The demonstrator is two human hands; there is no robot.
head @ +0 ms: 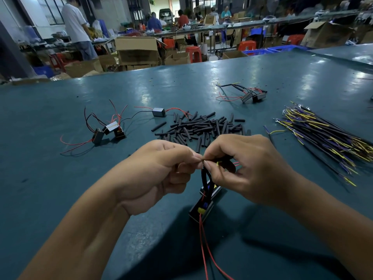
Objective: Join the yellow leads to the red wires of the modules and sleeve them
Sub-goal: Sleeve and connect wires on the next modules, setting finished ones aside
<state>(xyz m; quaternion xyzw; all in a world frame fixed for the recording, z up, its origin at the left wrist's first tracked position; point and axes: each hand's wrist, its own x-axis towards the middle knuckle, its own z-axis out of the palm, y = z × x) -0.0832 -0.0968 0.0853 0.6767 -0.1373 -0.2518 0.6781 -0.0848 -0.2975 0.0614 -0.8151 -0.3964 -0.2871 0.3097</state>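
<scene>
My left hand (161, 170) and my right hand (246, 166) meet above the table, fingertips pinching the same thin wire ends. A yellow lead (219, 163) shows just under my right thumb, beside a bit of red wire. Two black modules (201, 209) hang below the hands on black cables, with red wires (205, 249) trailing toward me. A heap of black sleeve pieces (201, 127) lies just beyond the hands. The joint itself is hidden by my fingers.
A bundle of black cables with yellow and purple leads (327, 134) lies at the right. Loose modules with red wires sit at the left (110, 130) and centre (158, 112). Two modules with sleeved leads (252, 96) rest further back. People work at benches behind the green table (60, 178).
</scene>
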